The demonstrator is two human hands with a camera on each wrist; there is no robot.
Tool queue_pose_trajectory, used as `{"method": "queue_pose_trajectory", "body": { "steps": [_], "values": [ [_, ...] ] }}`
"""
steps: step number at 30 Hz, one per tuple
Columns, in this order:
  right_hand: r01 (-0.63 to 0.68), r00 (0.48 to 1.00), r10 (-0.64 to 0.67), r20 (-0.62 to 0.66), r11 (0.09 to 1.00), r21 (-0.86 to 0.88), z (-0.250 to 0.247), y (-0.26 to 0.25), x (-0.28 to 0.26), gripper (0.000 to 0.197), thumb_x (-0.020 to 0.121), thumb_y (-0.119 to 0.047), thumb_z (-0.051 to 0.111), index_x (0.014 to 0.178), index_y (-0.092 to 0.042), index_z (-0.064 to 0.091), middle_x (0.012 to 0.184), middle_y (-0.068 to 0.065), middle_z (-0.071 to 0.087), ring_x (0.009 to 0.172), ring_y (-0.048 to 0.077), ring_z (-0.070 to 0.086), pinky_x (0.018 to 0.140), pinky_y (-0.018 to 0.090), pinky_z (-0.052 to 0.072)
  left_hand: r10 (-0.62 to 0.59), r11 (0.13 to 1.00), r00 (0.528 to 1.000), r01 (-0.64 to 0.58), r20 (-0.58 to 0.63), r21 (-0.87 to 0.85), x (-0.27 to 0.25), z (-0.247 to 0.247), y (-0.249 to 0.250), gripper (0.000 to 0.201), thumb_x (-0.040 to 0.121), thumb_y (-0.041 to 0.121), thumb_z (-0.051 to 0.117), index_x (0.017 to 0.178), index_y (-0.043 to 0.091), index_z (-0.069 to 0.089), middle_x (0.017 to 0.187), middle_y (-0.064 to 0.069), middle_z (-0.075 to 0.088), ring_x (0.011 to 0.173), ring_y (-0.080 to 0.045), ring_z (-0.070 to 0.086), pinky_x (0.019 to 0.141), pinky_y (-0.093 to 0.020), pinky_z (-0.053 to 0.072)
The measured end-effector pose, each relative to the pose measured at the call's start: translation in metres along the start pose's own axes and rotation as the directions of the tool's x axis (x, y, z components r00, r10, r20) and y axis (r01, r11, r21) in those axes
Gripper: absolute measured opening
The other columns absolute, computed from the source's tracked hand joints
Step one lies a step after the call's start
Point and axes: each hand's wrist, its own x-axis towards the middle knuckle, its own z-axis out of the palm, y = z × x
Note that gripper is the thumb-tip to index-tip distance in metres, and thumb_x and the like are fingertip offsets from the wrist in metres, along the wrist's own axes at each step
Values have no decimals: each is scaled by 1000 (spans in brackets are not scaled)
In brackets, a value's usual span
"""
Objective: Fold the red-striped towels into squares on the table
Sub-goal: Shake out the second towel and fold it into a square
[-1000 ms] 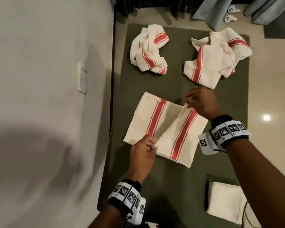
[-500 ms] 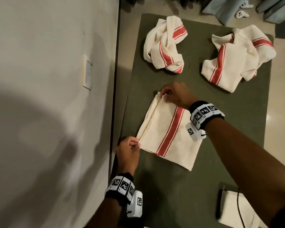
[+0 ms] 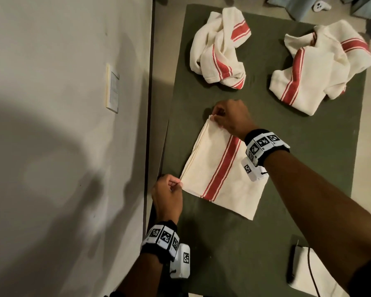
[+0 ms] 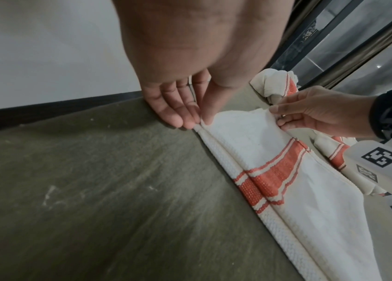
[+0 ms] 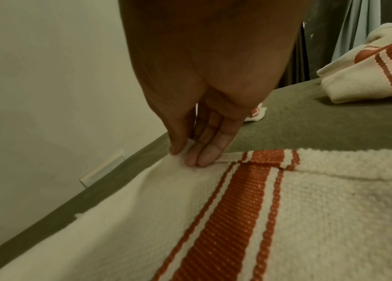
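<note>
Head view: left hand and right hand pinch corners of folded towel; two crumpled towels unfolded yet.

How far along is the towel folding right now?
Done: a white folded cloth lies at the table's near right corner; stripes not visible, so whether it is a towel is unsure. In hand: the middle towel lies folded over, the left hand pinching its near corner, the right hand the far corner. Left: two crumpled towels at the far end.
</note>
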Motion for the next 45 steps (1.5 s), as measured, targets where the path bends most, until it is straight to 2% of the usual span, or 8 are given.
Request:
{"method": "queue_pose_trajectory", "body": {
  "steps": [9,13,17,22,29,36,40,45],
  "values": [
    [-60,993,56,-104,998,-33,18,-5,-1,24,95,-33,72,84,-17,58,77,-3,57,74,23,59,64,38,46,-13,999,1000,12,20,51,6,-2,2,18,89,-2,72,101,12,70,78,6,64,76,-13,66,60,-4,39],
    [-42,980,48,-193,998,38,7,-7,-22,24,96,-31,72,113,-15,66,111,5,68,93,22,65,77,31,48,33,992,999,-37,28,117,6,-1,2,16,89,0,71,92,15,68,79,4,65,71,-9,62,56,-2,38],
    [-220,882,280,-379,956,193,3,8,-114,13,97,-14,65,110,-12,68,103,8,74,81,29,70,74,32,52,98,975,995,-103,37,198,0,-1,-1,17,86,23,79,90,18,64,90,1,61,75,-15,58,68,-22,39],
    [-598,714,649,-265,761,253,47,25,-264,14,100,-25,66,92,-19,57,83,3,67,82,38,70,67,32,40,75,985,997,-79,30,156,2,0,-3,16,85,18,82,88,13,67,91,-4,61,74,-19,57,71,-29,42],
    [-537,640,742,-200,618,575,111,8,-304,35,91,-39,78,109,-15,61,92,0,72,84,21,71,74,28,47,81,996,994,-84,76,39,8,-1,-15,21,81,11,82,77,19,64,77,2,68,72,-16,65,75,-37,58],
    [-407,794,537,-285,817,408,125,3,-304,49,80,-11,84,116,-22,53,116,-2,47,87,10,48,77,24,42,46,996,989,-34,142,-89,18,-2,-21,30,82,-1,78,76,21,58,77,-17,69,69,-30,70,72,-45,61],
    [-371,751,544,-374,816,443,129,19,-307,24,87,-6,73,100,-21,60,100,1,61,80,19,58,74,41,54,46,987,982,-17,185,-159,19,-4,-21,30,84,-6,76,77,17,57,72,-15,65,61,-21,65,64,-30,55],
    [-411,708,606,-362,771,487,134,27,-315,24,84,4,62,96,-16,63,86,4,66,74,25,60,69,34,46,3,983,974,38,225,-177,5,-5,-28,29,85,-9,74,78,13,58,73,-14,66,61,-19,67,57,-26,55]
  ]
}}
